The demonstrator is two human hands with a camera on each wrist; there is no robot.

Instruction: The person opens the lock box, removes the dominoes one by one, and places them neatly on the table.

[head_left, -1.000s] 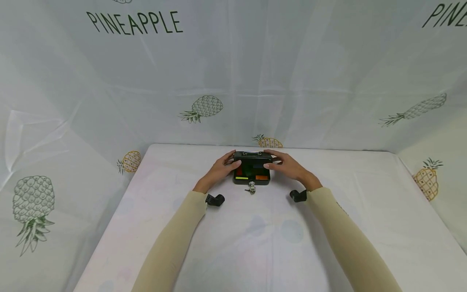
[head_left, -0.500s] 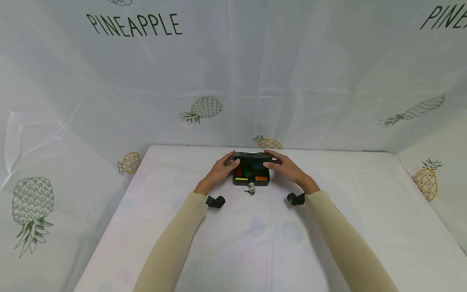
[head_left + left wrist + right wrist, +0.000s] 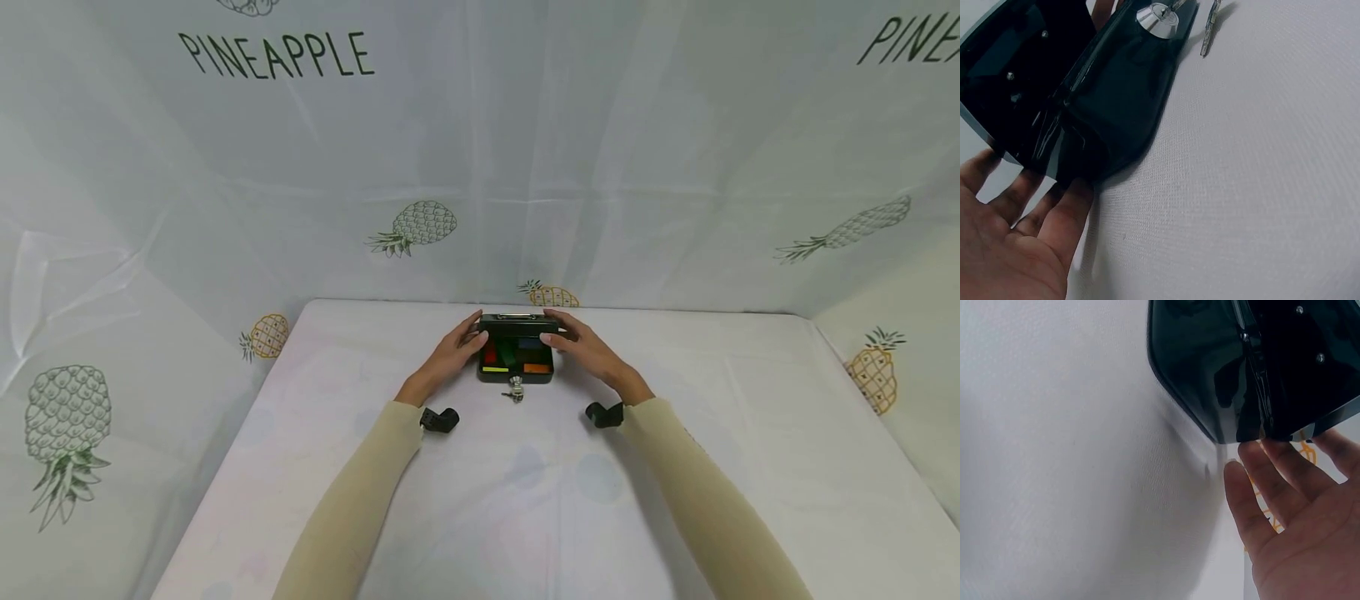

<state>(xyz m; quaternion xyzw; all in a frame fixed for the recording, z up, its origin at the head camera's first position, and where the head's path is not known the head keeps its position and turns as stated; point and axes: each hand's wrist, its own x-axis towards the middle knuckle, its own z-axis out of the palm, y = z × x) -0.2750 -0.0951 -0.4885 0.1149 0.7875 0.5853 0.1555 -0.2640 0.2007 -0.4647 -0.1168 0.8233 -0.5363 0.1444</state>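
A black metal cash box [image 3: 487, 378] stands on the table with its lid [image 3: 517, 327] raised and a handle along the lid's top edge. Red, green, blue, yellow and orange pieces lie inside. A key sits in the silver lock [image 3: 1159, 20], and another key [image 3: 1210, 28] dangles from it. My left hand [image 3: 447, 354] is at the box's left side, fingertips at the lid's edge and thumb at the corner. On the other side, my right hand [image 3: 591, 350] touches the lid's edge with extended fingers; its thumb [image 3: 1241, 494] stands slightly apart from the box.
A white cloth covers the table [image 3: 495, 517]. Behind it hangs a pineapple-printed curtain [image 3: 637, 125], close to the table's back edge. A small black camera mount [image 3: 440, 420] juts from the left wrist, and a matching mount [image 3: 604, 415] from the right.
The coloured pieces inside show more brightly, and the lid looks tilted farther back. Both hands stay at the box's sides. The head view has shifted slightly upward.
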